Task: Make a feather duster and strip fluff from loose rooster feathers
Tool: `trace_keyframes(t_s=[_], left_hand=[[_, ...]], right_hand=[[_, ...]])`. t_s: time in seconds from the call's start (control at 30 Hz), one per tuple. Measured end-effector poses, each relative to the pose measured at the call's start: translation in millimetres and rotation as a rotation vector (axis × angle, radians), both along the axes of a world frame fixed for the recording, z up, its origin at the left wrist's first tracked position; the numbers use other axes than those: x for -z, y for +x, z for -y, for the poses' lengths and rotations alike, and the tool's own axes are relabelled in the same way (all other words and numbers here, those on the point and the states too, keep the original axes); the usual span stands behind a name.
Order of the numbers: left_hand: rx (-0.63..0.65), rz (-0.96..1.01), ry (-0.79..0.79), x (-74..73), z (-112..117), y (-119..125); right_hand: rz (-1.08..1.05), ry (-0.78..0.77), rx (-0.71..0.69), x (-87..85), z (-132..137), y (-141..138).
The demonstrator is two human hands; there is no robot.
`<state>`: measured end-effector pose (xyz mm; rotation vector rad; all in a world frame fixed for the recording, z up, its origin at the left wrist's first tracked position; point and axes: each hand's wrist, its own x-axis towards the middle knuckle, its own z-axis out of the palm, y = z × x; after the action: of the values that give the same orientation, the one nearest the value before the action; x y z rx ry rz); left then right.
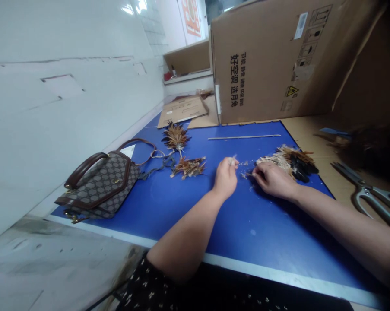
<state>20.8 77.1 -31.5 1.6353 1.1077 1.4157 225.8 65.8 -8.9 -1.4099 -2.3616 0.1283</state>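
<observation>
My left hand (226, 176) is closed over the blue table, with a tuft of pale feather fluff (233, 161) at its fingertips. To the right, my right hand (275, 178) pinches a small feather (250, 174), its tip pointing at the left hand. Bits of loose down (244, 163) lie between the two hands. Just behind the right hand is a pile of brown, cream and black feathers (287, 157), partly covered by that hand. Left of my hands lie a loose bunch of brown feathers (188, 167) and a feather bundle on a stick (175, 137).
A patterned handbag (109, 188) stands at the left, near cords (162, 160). Behind my hands lies a thin stick (244, 137). A large cardboard box (262, 82) rises at the back. Scissors (369, 190) and a dark feather heap (372, 149) are on cardboard at the right.
</observation>
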Motion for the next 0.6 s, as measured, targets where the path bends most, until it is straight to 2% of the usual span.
trace_keyframes(t_s=[0.07,0.13,0.27,0.43,0.53,0.6], left_hand=[[0.02,-0.262,0.222,-0.7,2.6,-0.2],[0.062,-0.461,0.352,-1.9,5.6,0.9],[0.128,-0.681,0.318,-2.1,7.3,2.2],[0.12,-0.637,0.228,-1.5,0.0,-4.0],[0.01,-0.526,0.231,-4.0,-6.2,-11.0],[-0.115,-0.431,0.257,-6.8,-10.3,-16.7]], right_hand=[[0.038,0.028,0.014,-7.9,2.8,-3.4],[0.081,0.055,0.023,-15.9,5.1,-8.8],[0.067,0.11,0.019,-26.3,4.7,-21.2],[-0.159,0.115,-0.042,-26.5,-7.0,-28.6],[-0.247,0.1,0.017,-22.7,-13.2,-26.8],[-0.176,0.038,0.056,-18.9,-13.6,-24.1]])
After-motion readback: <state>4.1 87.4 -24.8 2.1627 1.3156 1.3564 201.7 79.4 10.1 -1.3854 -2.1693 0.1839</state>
